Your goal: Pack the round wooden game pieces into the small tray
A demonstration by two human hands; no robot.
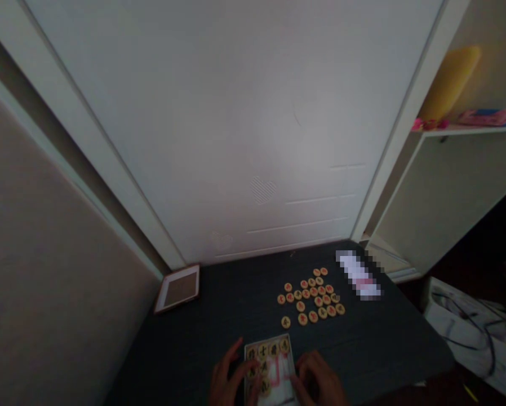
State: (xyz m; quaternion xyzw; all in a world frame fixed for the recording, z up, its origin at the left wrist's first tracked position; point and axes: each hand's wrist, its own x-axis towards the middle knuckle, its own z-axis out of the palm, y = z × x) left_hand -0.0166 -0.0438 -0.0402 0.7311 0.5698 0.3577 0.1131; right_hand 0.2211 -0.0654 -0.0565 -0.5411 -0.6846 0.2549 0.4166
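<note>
"Hands?"
"Left hand (227, 379), bent over black-marked discs (262, 351); right hand (319, 380), curled at the box's three o'clock; grips unclear."
"The box (283, 389)?"
"Table's (236, 304) six o'clock; loose discs (314, 291) at its one; frame (164, 293) at ten."

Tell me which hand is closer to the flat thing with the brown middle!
Left. The left hand, at the box's left side, has the flat thing ahead and to its left. The right hand is farther away, at the box's right side.
</note>
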